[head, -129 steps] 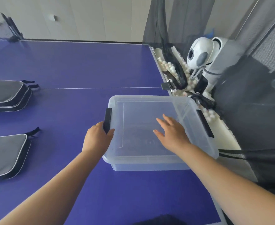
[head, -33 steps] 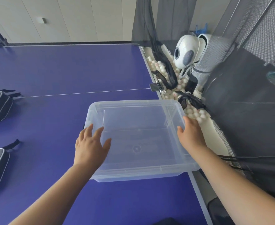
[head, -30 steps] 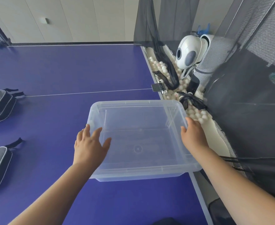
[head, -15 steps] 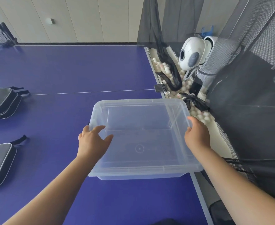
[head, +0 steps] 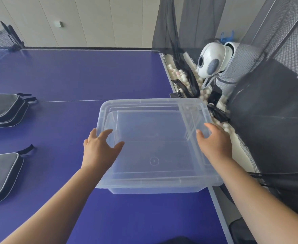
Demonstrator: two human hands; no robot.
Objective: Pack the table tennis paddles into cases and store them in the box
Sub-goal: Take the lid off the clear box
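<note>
A person's two bare arms reach forward over a blue table tennis table [head: 70,76], seen from above. Between the hands sits a clear plastic box [head: 155,186], lid off and with nothing inside, resting near the table's right edge. The left hand [head: 99,152] is at the box's left rim, fingers spread and lightly bent over the edge, thumb pointing into the box; it looks to be touching the rim rather than gripping it, though the clear plastic makes contact hard to judge. The right hand [head: 215,143] is at the right rim in the same way, fingers loosely extended along the wall. One hand on each side suggests steadying or shifting the box so it sits square and within reach for loading.

Well apart to the left lie the grey zip cases: a stack of cases [head: 3,108] farther away and a single case [head: 2,175] nearer. None is in the box yet. Beyond the table's right edge stands a white ball-feeding machine [head: 209,59] among loose white balls [head: 179,74], with dark netting [head: 276,103] around it.
</note>
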